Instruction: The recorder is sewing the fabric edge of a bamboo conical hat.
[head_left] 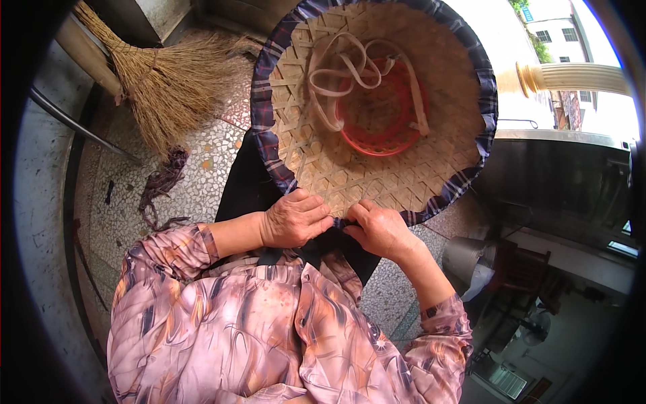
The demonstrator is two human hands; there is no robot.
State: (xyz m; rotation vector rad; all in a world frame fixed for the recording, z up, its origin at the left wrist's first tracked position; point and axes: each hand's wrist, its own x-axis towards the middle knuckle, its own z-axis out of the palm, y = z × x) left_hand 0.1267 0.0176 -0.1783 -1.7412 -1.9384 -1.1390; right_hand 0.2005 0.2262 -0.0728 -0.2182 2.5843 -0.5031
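A wide woven bamboo hat lies with its hollow underside facing me, above my dark-trousered lap. Dark plaid cloth binds its round rim. Deep inside the crown sits a red plastic ring, and a pale strap loops loosely across it. At the near edge, my left hand is closed with its fingertips pinching the plaid binding. Close beside it, slightly to the right, my right hand pinches the same edge between thumb and curled fingers. Whether either hand also holds something small, such as a needle, is hidden.
A straw broom leans at the upper left, over the speckled floor. Near it lies a dark twisted cord, and a metal rod slants down. At right stand a grey bucket and a fan.
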